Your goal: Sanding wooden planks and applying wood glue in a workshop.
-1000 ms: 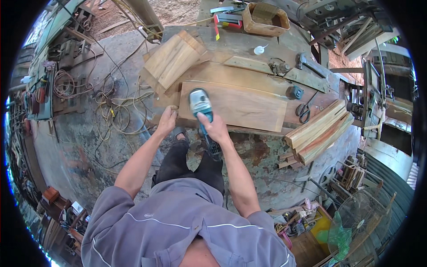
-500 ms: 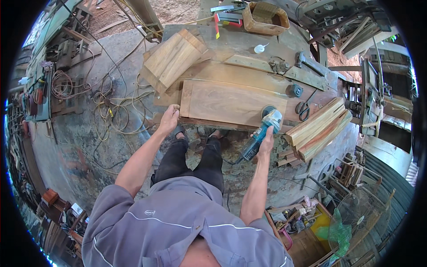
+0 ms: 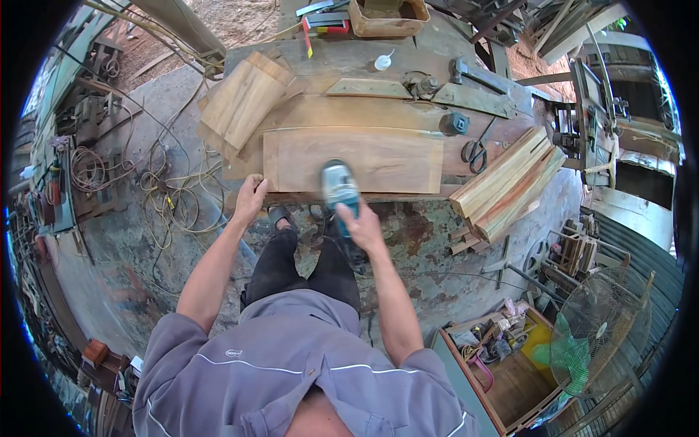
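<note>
A flat wooden panel (image 3: pixel 400 162) lies lengthwise on the workbench in front of me. My right hand (image 3: pixel 361 224) grips the body of a teal angle grinder (image 3: pixel 340 191), whose grey head rests over the panel's front part, left of its middle. The disc under that head is hidden. At the panel's near left corner, my left hand (image 3: pixel 251 197) has its fingers closed on the edge.
Stacked boards (image 3: pixel 246 100) lie at the bench's back left, cut wood pieces (image 3: pixel 506 182) at its right. Scissors (image 3: pixel 475 154), a blue tape measure (image 3: pixel 456 123), a white bottle (image 3: pixel 383 62) and a clamp (image 3: pixel 479 75) lie beyond. Tangled cords (image 3: pixel 171 193) cover the floor at left.
My right hand has swept the grinder left along the panel, from its right end to left of the middle. The left hand stays at the near left corner. The view has shifted.
</note>
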`<control>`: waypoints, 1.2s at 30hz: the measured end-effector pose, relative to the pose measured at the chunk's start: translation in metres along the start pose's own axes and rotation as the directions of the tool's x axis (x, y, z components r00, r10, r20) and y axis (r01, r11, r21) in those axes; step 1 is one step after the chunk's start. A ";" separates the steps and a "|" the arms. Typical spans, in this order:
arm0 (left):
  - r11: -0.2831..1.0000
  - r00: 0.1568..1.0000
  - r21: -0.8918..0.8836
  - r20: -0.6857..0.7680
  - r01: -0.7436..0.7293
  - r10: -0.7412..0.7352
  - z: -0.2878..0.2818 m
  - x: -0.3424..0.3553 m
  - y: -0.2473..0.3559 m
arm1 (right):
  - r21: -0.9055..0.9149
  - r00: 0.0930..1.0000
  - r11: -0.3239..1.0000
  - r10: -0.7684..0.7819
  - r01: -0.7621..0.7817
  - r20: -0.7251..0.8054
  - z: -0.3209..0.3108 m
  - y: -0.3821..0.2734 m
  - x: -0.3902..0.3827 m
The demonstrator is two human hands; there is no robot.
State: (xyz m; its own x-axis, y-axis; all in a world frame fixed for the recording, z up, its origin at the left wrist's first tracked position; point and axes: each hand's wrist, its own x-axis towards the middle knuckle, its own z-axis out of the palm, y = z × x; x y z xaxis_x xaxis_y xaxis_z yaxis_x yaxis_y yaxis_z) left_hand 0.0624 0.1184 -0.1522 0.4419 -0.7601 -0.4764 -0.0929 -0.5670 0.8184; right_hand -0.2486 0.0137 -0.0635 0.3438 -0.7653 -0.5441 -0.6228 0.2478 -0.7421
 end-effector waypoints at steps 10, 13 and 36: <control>0.996 0.999 0.077 -0.012 -0.034 0.035 0.003 -0.007 0.013 | 0.698 0.895 0.716 0.304 0.011 -0.326 -0.106 0.053 0.001; 0.999 1.000 0.037 -0.012 0.003 -0.003 0.009 -0.006 0.022 | 0.617 0.936 0.787 0.207 0.014 -0.286 -0.080 0.059 0.002; 0.960 0.972 0.251 -0.224 0.125 -0.068 0.017 0.013 0.016 | 0.462 0.930 0.883 0.234 -0.081 -0.284 -0.109 0.095 -0.038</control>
State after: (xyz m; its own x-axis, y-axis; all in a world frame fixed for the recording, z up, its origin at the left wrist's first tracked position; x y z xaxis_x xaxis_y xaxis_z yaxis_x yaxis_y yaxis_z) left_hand 0.0514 0.0939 -0.1506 0.6357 -0.6295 -0.4468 -0.2583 -0.7189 0.6453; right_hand -0.3970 0.0014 -0.0709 -0.0259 -0.8226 -0.5681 -0.2536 0.5551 -0.7922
